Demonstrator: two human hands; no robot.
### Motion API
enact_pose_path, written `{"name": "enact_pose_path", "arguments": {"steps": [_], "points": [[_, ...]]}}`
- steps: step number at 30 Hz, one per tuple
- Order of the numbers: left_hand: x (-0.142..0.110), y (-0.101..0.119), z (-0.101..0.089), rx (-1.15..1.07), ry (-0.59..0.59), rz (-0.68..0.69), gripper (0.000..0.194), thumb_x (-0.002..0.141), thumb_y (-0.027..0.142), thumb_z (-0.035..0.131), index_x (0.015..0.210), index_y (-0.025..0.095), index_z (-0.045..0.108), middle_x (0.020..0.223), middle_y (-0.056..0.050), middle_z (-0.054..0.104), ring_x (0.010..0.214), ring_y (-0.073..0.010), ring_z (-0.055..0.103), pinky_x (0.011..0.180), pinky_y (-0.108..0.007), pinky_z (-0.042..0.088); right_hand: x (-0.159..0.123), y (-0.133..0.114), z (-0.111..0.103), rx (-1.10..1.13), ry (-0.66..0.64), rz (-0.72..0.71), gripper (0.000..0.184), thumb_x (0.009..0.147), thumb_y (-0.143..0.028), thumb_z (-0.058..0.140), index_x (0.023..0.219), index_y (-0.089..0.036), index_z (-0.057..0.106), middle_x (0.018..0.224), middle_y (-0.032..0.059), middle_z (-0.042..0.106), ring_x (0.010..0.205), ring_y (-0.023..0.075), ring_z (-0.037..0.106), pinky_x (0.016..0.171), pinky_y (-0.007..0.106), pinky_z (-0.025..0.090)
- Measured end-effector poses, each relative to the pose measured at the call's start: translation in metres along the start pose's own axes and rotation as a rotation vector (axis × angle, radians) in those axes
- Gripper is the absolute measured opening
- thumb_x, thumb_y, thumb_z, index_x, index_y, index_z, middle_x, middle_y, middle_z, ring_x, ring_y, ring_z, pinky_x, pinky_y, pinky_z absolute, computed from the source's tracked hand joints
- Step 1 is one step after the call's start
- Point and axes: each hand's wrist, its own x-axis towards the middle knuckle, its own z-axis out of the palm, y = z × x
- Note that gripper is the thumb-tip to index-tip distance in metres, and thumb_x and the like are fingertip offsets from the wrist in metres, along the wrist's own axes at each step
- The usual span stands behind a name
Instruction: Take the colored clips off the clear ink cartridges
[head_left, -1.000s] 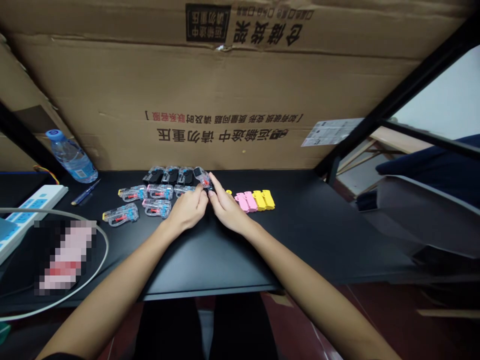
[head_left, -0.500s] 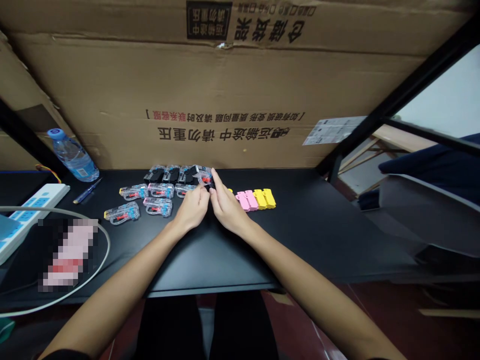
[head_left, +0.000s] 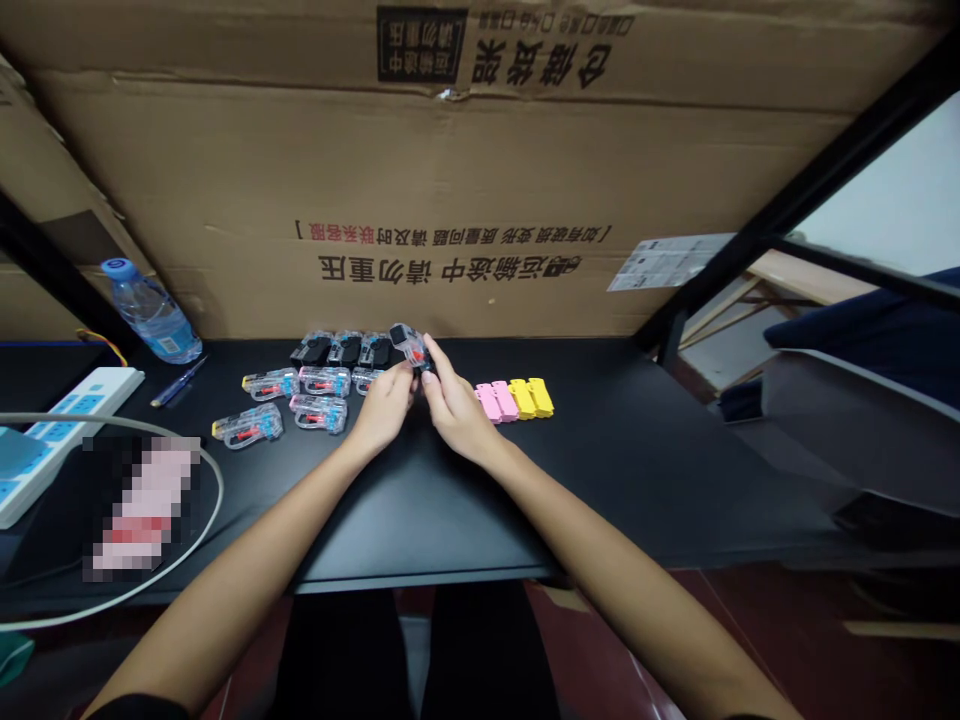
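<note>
Here, fingers of the left hand [head_left: 382, 408] and right hand [head_left: 455, 416] pinch a clear cartridge [head_left: 409, 346], pink pieces [head_left: 492, 402] nearby.

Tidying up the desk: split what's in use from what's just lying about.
In use: left hand, right hand, the clear cartridge they pinch, other clear cartridges, pink pieces, yellow pieces.
Lying about: water bottle, blue screwdriver, power strip, cardboard box.

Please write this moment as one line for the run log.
left hand: holds clear plastic cartridge | right hand: holds same cartridge | nearby: pink blocks, yellow blocks
</note>
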Motion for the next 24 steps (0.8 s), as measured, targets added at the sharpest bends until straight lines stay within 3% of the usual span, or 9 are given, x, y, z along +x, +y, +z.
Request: {"name": "enact_pose_path", "arguments": {"steps": [4, 7, 10, 12, 14, 16, 18, 21, 24], "points": [[0.004, 0.013, -0.008, -0.219, -0.062, -0.235, 0.023, 0.098, 0.026, 0.049, 0.075, 0.022, 0.044, 0.057, 0.012, 0.021, 0.041, -0.0048, 0.015, 0.041, -0.016, 0.01, 0.008, 0.02, -0.024, 0.04, 0.134, 0.087, 0.068, 0.113, -0.044, 0.033, 0.175, -0.018, 0.025, 0.098, 0.0113, 0.074, 0.07, 0.0225, 0.066, 0.073, 0.043, 0.063], [0.007, 0.02, -0.017, -0.36, -0.129, -0.461, 0.014, 0.091, 0.021, 0.048, 0.077, 0.021, 0.046, 0.059, 0.011, 0.024, 0.042, -0.005, 0.012, 0.037, -0.017, 0.007, 0.012, 0.036, -0.041, 0.077, 0.234, 0.127, 0.065, 0.112, -0.046, 0.036, 0.173, -0.024, 0.029, 0.098, 0.0087, 0.071, 0.061, 0.0186, 0.061, 0.061, 0.037, 0.06], [0.01, 0.02, -0.022, -0.43, -0.234, -0.535, 0.01, 0.088, 0.025, 0.053, 0.08, 0.02, 0.049, 0.063, 0.009, 0.031, 0.043, -0.0048, 0.012, 0.036, -0.017, 0.008, 0.013, 0.042, -0.047, 0.115, 0.243, 0.15, 0.064, 0.111, -0.047, 0.038, 0.172, -0.027, 0.031, 0.098, 0.0071, 0.068, 0.055, 0.0163, 0.057, 0.055, 0.036, 0.059], [0.009, 0.015, -0.022, -0.347, -0.238, -0.484, 0.017, 0.091, 0.032, 0.055, 0.08, 0.02, 0.048, 0.063, 0.009, 0.031, 0.044, -0.0052, 0.012, 0.037, -0.018, 0.008, 0.013, 0.041, -0.046, 0.138, 0.212, 0.16, 0.064, 0.111, -0.046, 0.038, 0.172, -0.027, 0.03, 0.098, 0.0067, 0.067, 0.052, 0.0152, 0.056, 0.053, 0.036, 0.058], [0.007, 0.01, -0.019, -0.105, -0.207, -0.366, 0.029, 0.098, 0.038, 0.053, 0.076, 0.022, 0.045, 0.061, 0.009, 0.029, 0.044, -0.0066, 0.016, 0.041, -0.02, 0.011, 0.013, 0.038, -0.044, 0.154, 0.173, 0.162, 0.065, 0.111, -0.046, 0.038, 0.172, -0.027, 0.03, 0.098, 0.0071, 0.068, 0.052, 0.015, 0.056, 0.053, 0.035, 0.057], [0.002, 0.004, -0.014, 0.283, -0.197, -0.16, 0.04, 0.105, 0.04, 0.048, 0.07, 0.022, 0.042, 0.058, 0.006, 0.033, 0.047, -0.009, 0.028, 0.046, -0.022, 0.022, 0.013, 0.034, -0.043, 0.151, 0.148, 0.15, 0.064, 0.111, -0.047, 0.038, 0.172, -0.026, 0.031, 0.098, 0.0078, 0.068, 0.055, 0.0156, 0.057, 0.055, 0.035, 0.058], [-0.002, 0.002, -0.007, 0.723, -0.2, 0.067, 0.045, 0.11, 0.038, 0.042, 0.069, 0.021, 0.047, 0.061, 0.0, 0.049, 0.056, -0.0137, 0.048, 0.056, -0.025, 0.034, 0.013, 0.032, -0.043, 0.137, 0.146, 0.129, 0.064, 0.111, -0.047, 0.039, 0.171, -0.023, 0.033, 0.097, 0.0083, 0.068, 0.06, 0.0172, 0.059, 0.06, 0.036, 0.059], [-0.003, 0.004, 0.007, 1.25, -0.202, 0.267, 0.038, 0.113, 0.034, 0.039, 0.095, 0.018, 0.067, 0.087, -0.01, 0.074, 0.078, -0.0234, 0.071, 0.069, -0.031, 0.045, 0.013, 0.031, -0.043, 0.121, 0.154, 0.108, 0.064, 0.11, -0.047, 0.04, 0.169, -0.022, 0.036, 0.094, 0.0084, 0.068, 0.068, 0.0201, 0.063, 0.069, 0.039, 0.062], [0.008, 0.007, 0.02, 1.495, -0.244, 0.376, 0.041, 0.114, 0.029, 0.034, 0.114, 0.012, 0.071, 0.103, -0.018, 0.079, 0.095, -0.0294, 0.076, 0.082, -0.037, 0.05, 0.013, 0.031, -0.044, 0.112, 0.154, 0.105, 0.065, 0.11, -0.047, 0.04, 0.169, -0.021, 0.037, 0.094, 0.0083, 0.068, 0.074, 0.0231, 0.066, 0.074, 0.043, 0.063]]}}
